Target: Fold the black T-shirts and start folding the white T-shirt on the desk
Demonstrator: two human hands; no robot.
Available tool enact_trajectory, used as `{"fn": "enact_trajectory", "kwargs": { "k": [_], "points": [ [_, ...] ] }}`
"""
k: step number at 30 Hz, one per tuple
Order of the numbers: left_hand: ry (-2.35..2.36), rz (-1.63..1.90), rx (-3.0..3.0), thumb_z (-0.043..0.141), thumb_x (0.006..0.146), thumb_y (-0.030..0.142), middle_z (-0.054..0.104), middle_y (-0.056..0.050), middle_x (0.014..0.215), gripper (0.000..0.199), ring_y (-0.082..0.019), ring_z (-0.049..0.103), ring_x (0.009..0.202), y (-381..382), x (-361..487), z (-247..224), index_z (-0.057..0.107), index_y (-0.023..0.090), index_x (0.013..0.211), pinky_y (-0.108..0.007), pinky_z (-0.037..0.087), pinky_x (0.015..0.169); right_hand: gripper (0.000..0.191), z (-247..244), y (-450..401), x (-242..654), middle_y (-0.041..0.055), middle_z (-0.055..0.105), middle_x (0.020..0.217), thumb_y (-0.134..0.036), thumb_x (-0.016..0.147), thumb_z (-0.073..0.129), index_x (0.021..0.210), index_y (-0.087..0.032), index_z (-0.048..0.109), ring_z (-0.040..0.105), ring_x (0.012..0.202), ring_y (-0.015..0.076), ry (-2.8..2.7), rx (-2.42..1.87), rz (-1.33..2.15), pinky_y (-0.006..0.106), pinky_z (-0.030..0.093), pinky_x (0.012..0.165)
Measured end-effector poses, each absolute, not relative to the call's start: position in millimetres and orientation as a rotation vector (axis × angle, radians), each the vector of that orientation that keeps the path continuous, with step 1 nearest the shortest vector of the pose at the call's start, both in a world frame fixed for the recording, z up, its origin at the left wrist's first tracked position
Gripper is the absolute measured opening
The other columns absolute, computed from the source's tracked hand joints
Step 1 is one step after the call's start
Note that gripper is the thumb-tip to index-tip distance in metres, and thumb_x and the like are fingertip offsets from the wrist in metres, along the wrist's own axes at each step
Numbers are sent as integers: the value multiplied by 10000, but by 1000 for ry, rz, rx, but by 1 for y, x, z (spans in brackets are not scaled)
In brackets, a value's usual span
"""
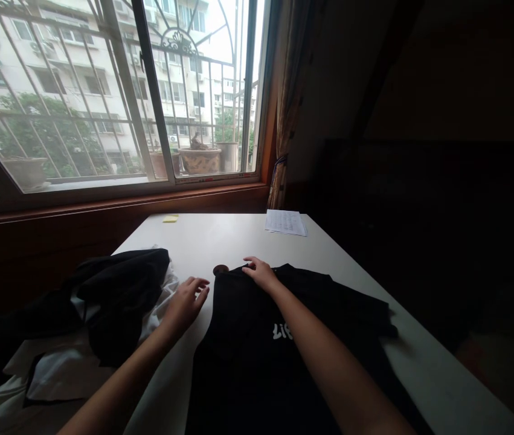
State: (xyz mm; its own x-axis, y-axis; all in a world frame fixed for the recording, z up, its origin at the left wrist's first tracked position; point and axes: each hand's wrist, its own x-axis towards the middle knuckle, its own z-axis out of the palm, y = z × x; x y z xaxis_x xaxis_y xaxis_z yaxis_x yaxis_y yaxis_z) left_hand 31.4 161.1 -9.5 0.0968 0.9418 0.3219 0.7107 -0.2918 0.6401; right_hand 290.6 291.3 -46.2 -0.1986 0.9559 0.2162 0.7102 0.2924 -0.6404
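Note:
A black T-shirt (pixel 247 338) lies spread on the white table, its neck end away from me. White lettering (pixel 281 331) shows on its front, partly covered by my right forearm. My right hand (pixel 261 273) rests at the shirt's far edge, thumb and fingers apart; no cloth is visibly pinched. Just left of the shirt, my left hand (pixel 188 300) hovers with loosely bent, parted fingers and nothing in them. One sleeve (pixel 365 302) stretches out to the right, while the left side runs as a straight edge without a visible sleeve. A round brown object (pixel 221 269) touches the shirt's far left corner.
Black and white clothes (pixel 121 290) are heaped on the table's left side. Toward the far edge of the white table (pixel 220 235) are a yellow sticky note pad (pixel 170 219) and printed papers (pixel 286 222). Behind stand a barred window (pixel 157 90) and a tied curtain (pixel 281 121).

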Motion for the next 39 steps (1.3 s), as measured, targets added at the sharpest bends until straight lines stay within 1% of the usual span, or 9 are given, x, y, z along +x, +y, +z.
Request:
{"fn": "enact_trajectory", "kwargs": {
  "k": [2, 4, 7, 13, 21, 25, 31, 34, 39],
  "points": [
    [1692, 1005, 1996, 550, 938, 328, 708, -92, 1027, 233, -229, 689, 951, 187, 37, -14, 703, 178, 1030, -344, 535, 881, 338, -46, 292, 289, 49, 749, 1052, -296, 901, 639, 1228, -232, 691, 699, 958, 197, -1976, -1487, 557, 318, 527, 877],
    [1717, 992, 1951, 578, 924, 324, 730, -94, 995, 222, -229, 694, 930, 210, 43, -20, 708, 171, 1016, -340, 531, 871, 297, -45, 293, 287, 44, 754, 1097, -259, 901, 624, 1182, -241, 717, 697, 1003, 200, -1984, -1481, 552, 323, 522, 911],
    [1733, 974, 1908, 635, 888, 328, 753, -77, 964, 197, -231, 697, 928, 231, 53, -29, 725, 195, 1002, -330, 531, 842, 252, -44, 293, 284, 30, 753, 1131, -220, 892, 613, 1100, -254, 752, 683, 1062, 207, -2003, -1476, 516, 333, 509, 953],
    [1781, 981, 1833, 689, 834, 311, 760, -53, 970, 194, -234, 694, 944, 241, 60, -37, 738, 233, 1005, -317, 516, 822, 257, -44, 296, 284, 4, 758, 1092, -218, 928, 551, 1034, -290, 773, 685, 1035, 193, -2028, -1510, 414, 315, 510, 930],
    [1830, 1031, 1814, 627, 864, 293, 744, -55, 966, 193, -224, 680, 929, 245, 54, -44, 712, 210, 1016, -301, 493, 795, 267, -49, 289, 279, 47, 716, 1089, -235, 989, 491, 1069, -263, 744, 661, 991, 197, -2075, -1626, 167, 289, 483, 852],
    [1853, 1048, 1843, 608, 874, 268, 726, -55, 959, 159, -219, 656, 930, 244, 56, -47, 706, 210, 985, -305, 474, 810, 283, -46, 284, 271, 83, 697, 1066, -202, 1001, 456, 1060, -249, 729, 625, 1009, 225, -2148, -1630, 19, 334, 431, 894],
    [1879, 1061, 1892, 580, 890, 237, 699, -68, 967, 147, -221, 626, 937, 242, 58, -48, 698, 202, 969, -310, 458, 822, 320, -39, 280, 265, 120, 680, 1005, -147, 999, 400, 1014, -205, 715, 608, 956, 245, -2214, -1604, -111, 381, 387, 906],
    [1873, 1056, 1921, 575, 894, 229, 693, -63, 959, 142, -216, 625, 932, 242, 57, -48, 698, 203, 960, -303, 458, 827, 318, -37, 274, 267, 121, 680, 1029, -154, 1001, 396, 1044, -205, 707, 604, 968, 247, -2229, -1568, -135, 381, 382, 915],
    [1887, 1045, 1951, 566, 896, 216, 688, -57, 933, 147, -218, 625, 929, 243, 56, -48, 697, 203, 961, -310, 460, 845, 317, -35, 257, 289, 98, 678, 1129, -199, 1013, 390, 1150, -227, 675, 594, 1050, 248, -2204, -1514, -139, 372, 399, 966]
  ]
}}
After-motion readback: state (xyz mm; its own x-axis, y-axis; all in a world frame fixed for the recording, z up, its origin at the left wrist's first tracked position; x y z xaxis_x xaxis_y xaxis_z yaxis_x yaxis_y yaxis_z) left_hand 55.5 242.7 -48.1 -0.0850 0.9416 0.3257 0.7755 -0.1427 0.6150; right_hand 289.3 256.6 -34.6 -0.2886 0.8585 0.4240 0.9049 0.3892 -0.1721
